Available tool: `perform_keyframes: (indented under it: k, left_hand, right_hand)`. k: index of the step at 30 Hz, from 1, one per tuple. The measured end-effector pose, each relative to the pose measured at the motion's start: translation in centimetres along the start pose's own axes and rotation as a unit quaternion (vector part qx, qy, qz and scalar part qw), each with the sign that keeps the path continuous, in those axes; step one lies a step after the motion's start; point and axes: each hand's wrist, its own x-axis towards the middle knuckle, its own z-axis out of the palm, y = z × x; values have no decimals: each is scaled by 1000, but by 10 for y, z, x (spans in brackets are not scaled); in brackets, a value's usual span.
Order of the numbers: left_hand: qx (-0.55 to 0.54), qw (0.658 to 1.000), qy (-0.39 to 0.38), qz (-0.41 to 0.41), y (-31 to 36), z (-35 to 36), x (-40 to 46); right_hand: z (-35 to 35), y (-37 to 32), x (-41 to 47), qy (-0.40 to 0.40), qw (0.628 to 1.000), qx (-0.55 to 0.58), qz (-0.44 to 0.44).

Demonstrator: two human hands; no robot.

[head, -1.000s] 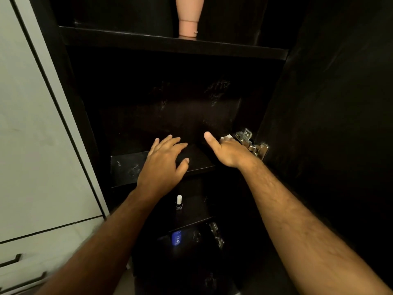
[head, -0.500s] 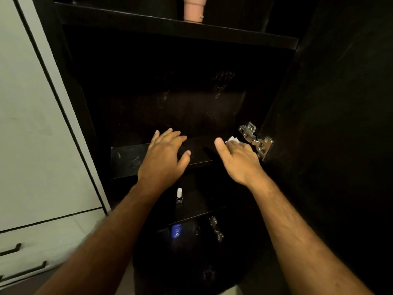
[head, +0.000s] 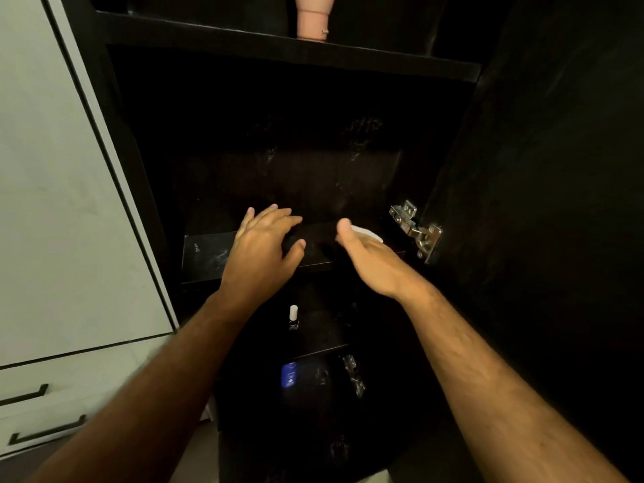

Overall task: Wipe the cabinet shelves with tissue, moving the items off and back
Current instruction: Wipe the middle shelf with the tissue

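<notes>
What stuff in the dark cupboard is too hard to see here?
Head view only:
- Tissue: mostly hidden behind the right hand; only a white edge shows.
- Pink bottle: its top is cut off by the picture's upper edge.
- Blue label on a lower shelf: the item blends into the dark, print too small.
- Left hand covers part of the shelf.

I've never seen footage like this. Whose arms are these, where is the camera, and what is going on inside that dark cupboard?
No machine here: a person wears a camera on the head, looking down along both arms into an open dark cabinet. The left hand rests flat, fingers spread, on the middle shelf. The right hand reaches onto the same shelf with a white tissue under its fingers, apparently wiping; its exact grip is hidden. On the shelf above stands a pink bottle. Lower down sit a small bottle with a white cap and a blue container. The metal piece on the right is the door hinge.
</notes>
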Motion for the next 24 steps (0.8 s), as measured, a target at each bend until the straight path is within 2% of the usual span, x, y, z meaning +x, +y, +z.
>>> perform_keyframes:
  k: [3,6,9,12,14,16,20,24]
  left_hand:
    - [0,1000,15,-10,-1,-7,-6]
    - [5,1000,20,-21,-3,-13,-15]
    - [17,999,14,-29,-5,-14,-19]
    - [29,999,9,-30,-6,-15,-19]
    - [32,999,8,-28,-6,-17,-20]
    - [35,999,6,-28,-8,-19,-22]
    - [47,998,2,-33,-15,-24,-28]
    - [45,998,4,-31,-14,-27,-31]
  right_hand:
    - [-14,22,-7,26,994,103,16]
    - [-18,23,0,56,997,47,33]
    - [-11,9,8,11,1000,-4,26]
    - [6,-15,1,-21,998,-57,-26]
    - [19,-13,-12,-65,994,-61,-57]
    - [19,-1,-25,-73,991,-86,-71]
    - [-6,19,-17,-28,994,-104,-17]
    - [2,1,11,-35,988,-145,27]
